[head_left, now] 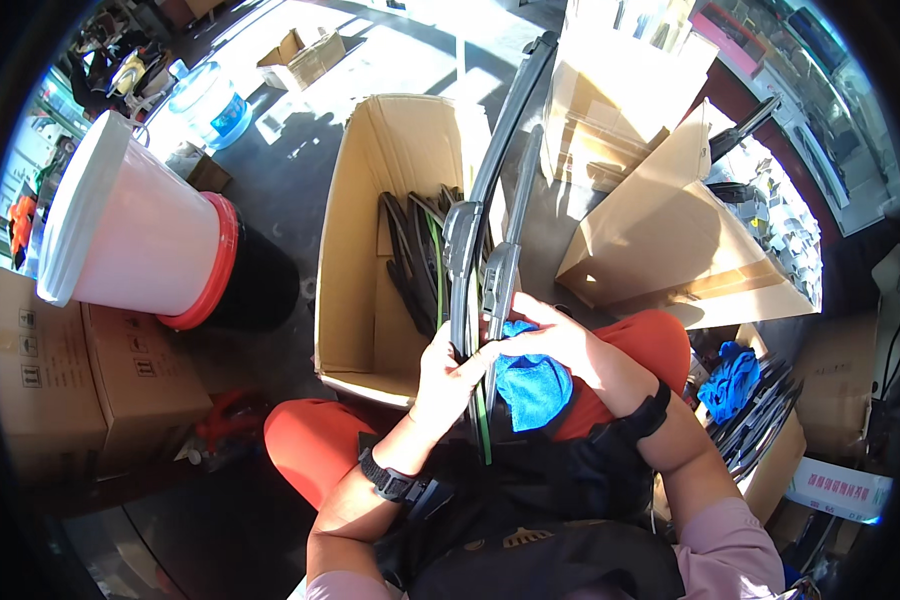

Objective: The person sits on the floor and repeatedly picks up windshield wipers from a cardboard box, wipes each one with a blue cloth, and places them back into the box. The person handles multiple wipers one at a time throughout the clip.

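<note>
Two dark wiper blades (492,160) stand side by side in front of me, tilted up and away over an open cardboard box (348,240). My left hand (444,376) is closed around their lower part. My right hand (555,338) is closed on a blue cloth (536,392), its fingers against the nearer blade; the cloth hangs down below the palm. A green strip (483,430) sticks out beneath my left hand, beside the blades' lower ends. More wiper blades (410,250) lie inside the box, partly hidden behind the held ones.
To the left, a white bucket (155,230) sits on a black one beside closed cartons (45,370). On the right stand a carton of pale scraps (660,220) and a box of wiper blades (760,420) with another blue cloth (730,380). A water jug (210,105) stands farther off.
</note>
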The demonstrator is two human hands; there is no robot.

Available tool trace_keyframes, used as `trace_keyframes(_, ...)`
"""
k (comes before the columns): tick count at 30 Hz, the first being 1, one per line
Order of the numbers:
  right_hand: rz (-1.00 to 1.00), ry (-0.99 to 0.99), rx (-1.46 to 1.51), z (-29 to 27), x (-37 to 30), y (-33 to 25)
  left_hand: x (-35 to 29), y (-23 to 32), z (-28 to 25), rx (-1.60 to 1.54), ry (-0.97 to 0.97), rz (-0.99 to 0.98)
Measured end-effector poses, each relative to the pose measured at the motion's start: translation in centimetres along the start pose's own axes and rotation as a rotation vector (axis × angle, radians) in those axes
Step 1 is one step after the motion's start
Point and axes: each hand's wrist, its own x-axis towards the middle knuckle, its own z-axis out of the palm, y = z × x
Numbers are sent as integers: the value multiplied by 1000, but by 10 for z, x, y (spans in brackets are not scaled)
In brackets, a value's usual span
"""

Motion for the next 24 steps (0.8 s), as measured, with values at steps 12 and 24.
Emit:
trace_keyframes(12,-155,-6,24,-12,-5,0,0,-7,-7,287,31,62)
trace_keyframes(24,-237,-50,-51,-10,-5,-3,-9,-3,6,696,90,233)
